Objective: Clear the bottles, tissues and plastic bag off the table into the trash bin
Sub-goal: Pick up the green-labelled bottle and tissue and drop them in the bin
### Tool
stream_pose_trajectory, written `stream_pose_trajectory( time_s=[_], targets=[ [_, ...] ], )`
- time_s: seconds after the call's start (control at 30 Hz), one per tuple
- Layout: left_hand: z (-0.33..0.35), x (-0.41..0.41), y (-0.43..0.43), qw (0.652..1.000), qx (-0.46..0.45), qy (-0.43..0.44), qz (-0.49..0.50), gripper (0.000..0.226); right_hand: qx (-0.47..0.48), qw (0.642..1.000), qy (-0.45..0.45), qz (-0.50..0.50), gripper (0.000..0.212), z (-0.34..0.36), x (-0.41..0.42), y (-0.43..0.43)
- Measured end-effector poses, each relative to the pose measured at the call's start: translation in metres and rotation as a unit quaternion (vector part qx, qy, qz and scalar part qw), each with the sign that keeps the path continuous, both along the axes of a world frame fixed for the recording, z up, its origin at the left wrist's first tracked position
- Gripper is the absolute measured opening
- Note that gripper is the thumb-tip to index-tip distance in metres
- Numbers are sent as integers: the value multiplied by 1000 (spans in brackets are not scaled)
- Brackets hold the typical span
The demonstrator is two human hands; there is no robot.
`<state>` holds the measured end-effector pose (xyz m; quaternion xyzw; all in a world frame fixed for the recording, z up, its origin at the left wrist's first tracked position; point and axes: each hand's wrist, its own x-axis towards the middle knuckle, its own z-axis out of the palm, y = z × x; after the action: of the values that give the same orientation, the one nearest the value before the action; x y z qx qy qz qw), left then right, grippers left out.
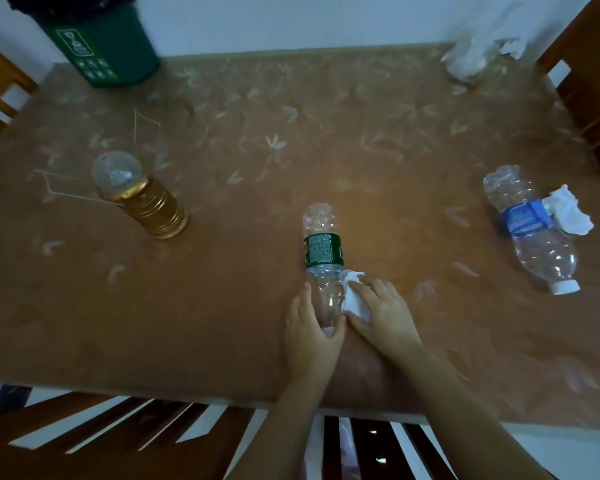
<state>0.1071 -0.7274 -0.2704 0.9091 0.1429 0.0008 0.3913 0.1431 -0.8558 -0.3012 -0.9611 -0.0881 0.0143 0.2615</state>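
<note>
Green-labelled bottle (pixel 323 258) is lying on its side at the near middle of the table (pixel 222 306), clear, empty-looking, slightly crushed. Left hand (pixel 312 332) is curling around its neck end; right hand (pixel 383 311) is pinching a crumpled tissue (pixel 354 296) alongside, probably gathering both for the green bin (pixel 108 46).

A brown table covering (pixel 222 306) with a pale leaf print is seen as smooth and faintly glossy. Three bottles are made of clear, shiny, crinkled plastic: a green-labelled clear plastic bottle (pixel 321 244) near the front edge, a blue-labelled clear plastic bottle (pixel 530 230) towards the right edge, and a gold ribbed bottle with a clear domed cap (pixel 142 199) towards the left edge, metallic in sheen. Soft, matt, crumpled white tissue paper (pixel 352 299) is seen. A dark green plastic bin (pixel 118 46) at the far left corner looks smooth. Dark polished wooden chair slats (pixel 118 441) are seen.
</note>
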Motion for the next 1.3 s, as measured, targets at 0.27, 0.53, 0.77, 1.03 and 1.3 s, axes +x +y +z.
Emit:
stream_pose_trajectory(
  time_s=[0.27,0.53,0.77,1.03,1.3],
  targets=[
    [-7,3,-1,995,-71,41,53,68,11,999,-35,-10,40,-9,-4,-4],
    [-2,5,9,986,-133,34,95,60,74,996,-39,-29,35,-11,-17,0],
    [17,-1,31,982,-149,11,113,51,165,983,2,-86,27,-5,-28,11],
    [55,-18,64,978,-144,-34,146,42,221,970,-21,-101,25,45,-30,28],
    [107,-53,115,958,-156,-113,212,41,259,964,-61,-19,38,118,-34,78]
  ],
)
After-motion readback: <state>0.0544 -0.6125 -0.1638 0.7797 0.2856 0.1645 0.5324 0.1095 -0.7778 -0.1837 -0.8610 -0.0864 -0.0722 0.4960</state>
